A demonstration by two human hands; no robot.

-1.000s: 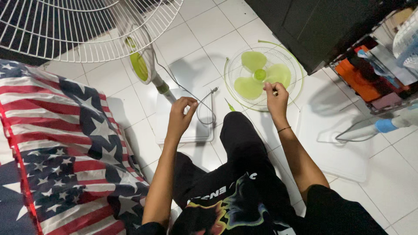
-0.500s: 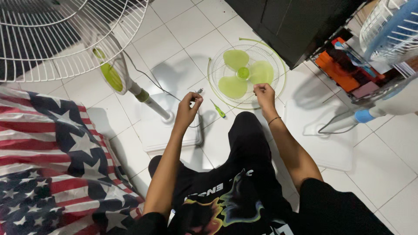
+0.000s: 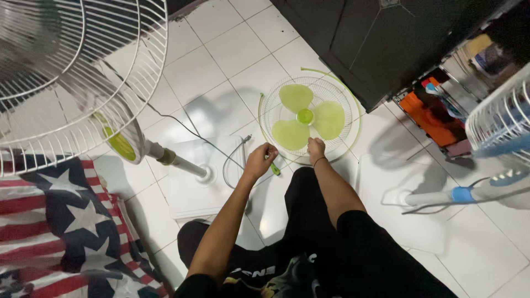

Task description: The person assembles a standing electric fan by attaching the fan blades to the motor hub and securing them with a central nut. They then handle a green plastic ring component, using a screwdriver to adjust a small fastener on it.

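Here both forearms stretch forward over the black-trousered knee. The left hand [image 3: 261, 160] is curled, seemingly pinching the green screwdriver [image 3: 274, 168] on the tiled floor [image 3: 237, 49]. The right hand [image 3: 316, 150] rests fingers-down at the near rim of the white fan grille [image 3: 337, 88], just beyond, which holds the green blade [image 3: 305, 117]; its grip is unclear

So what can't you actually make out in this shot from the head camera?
- Left hand: what its curled fingers pinch is too small to tell; a green screwdriver lies partly under it.
- Right hand: its fingertips rest at the rim of the fan grille; any grip is hidden by the hand itself.
- Standing fan: its cage is blurred and cut off by the left and top edges.
- Blue fan: cut off by the right edge.
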